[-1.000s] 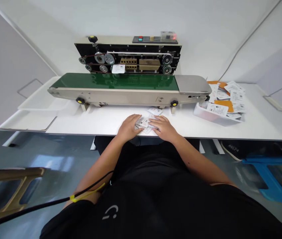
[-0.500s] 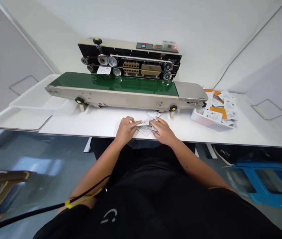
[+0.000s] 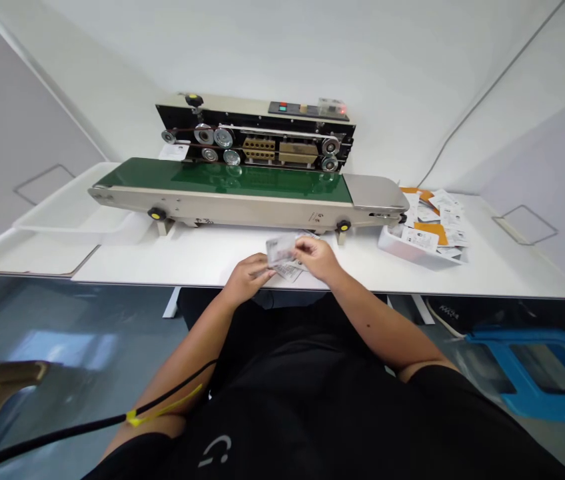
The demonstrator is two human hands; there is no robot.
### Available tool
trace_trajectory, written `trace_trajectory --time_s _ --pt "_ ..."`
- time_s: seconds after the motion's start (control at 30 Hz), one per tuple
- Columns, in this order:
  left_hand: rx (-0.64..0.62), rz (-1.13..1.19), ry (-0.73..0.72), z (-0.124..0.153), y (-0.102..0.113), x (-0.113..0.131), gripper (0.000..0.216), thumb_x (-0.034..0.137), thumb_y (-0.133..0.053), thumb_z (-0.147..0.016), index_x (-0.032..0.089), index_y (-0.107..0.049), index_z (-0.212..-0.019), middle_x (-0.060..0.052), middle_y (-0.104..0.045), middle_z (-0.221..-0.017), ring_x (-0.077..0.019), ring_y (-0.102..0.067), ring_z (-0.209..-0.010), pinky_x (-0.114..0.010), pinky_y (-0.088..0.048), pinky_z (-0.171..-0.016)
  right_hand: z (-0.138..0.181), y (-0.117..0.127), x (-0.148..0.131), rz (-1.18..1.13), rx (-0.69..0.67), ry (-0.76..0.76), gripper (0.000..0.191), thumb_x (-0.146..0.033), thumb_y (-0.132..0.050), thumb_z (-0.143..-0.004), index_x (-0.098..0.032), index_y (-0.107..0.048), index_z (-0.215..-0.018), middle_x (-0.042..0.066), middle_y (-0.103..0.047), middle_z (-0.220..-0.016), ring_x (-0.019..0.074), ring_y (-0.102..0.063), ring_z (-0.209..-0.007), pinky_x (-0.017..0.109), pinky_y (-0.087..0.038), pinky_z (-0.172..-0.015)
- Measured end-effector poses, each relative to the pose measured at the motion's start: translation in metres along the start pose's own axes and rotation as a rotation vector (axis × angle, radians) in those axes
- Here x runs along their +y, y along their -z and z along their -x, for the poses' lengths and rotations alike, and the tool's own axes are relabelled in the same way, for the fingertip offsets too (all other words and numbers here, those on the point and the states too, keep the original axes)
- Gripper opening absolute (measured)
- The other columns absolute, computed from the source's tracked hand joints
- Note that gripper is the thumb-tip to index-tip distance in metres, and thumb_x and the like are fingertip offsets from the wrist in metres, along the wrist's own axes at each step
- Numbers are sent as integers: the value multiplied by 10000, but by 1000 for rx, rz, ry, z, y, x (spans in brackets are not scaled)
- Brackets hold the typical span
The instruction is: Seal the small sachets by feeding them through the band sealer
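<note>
One sealer [image 3: 257, 137] is standing on the table [image 3: 487, 267], with one green belt [image 3: 222, 179] lying along its front. Two hands are working at the near edge of the table, in front of the belt.

The right hand [image 3: 318, 257] is holding one sachet [image 3: 280, 249] up, just above the table. Thumb and fingers are pressed together on its right edge, and the sachet is sticking out to the left, a little blurred. The left hand [image 3: 248, 277] is lying lower, fingers curled, the tips touching a small pile [image 3: 290, 272] of sachets on the table under the raised one. How many are in the pile I cannot count, and I cannot tell whether these fingers are pinching one or only resting on it.

One more slip [image 3: 173, 152] is sitting at the left end of the sealer, behind the belt. To the right, one shallow box [image 3: 402, 245] is holding white and orange packets [image 3: 432, 217], too small to count. One white tray [image 3: 62, 207] is lying at the left end of the table.
</note>
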State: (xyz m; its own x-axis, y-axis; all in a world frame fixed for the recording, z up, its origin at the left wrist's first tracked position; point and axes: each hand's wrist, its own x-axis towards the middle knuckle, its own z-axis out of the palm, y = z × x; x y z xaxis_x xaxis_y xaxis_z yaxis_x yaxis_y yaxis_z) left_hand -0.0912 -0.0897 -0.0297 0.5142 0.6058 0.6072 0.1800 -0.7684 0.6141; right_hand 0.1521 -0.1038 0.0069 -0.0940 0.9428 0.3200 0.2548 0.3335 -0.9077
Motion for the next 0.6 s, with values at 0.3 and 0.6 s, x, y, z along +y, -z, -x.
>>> trace_trajectory --time_s 0.3,0.6 --pt "-45 -65 34 1 0 -1 345 349 -652 -1027 236 -734 -1342 -114 -762 -1213 -226 -735 -1094 -393 -607 -988 -114 134 -34 82 347 64 295 -494 -743 -913 -224 -629 -948 -51 -621 -630 97 -595 -477 186 -427 -433" --pt "-72 -92 57 -1 0 3 300 391 -639 -1026 247 -769 -1254 -101 -772 -1184 -233 -742 -1084 -395 -619 -980 -153 166 -34 20 557 -358 153 -158 -771 -867 -137 -623 -836 -22 -610 -553 64 -521 -408 164 -450 -419"
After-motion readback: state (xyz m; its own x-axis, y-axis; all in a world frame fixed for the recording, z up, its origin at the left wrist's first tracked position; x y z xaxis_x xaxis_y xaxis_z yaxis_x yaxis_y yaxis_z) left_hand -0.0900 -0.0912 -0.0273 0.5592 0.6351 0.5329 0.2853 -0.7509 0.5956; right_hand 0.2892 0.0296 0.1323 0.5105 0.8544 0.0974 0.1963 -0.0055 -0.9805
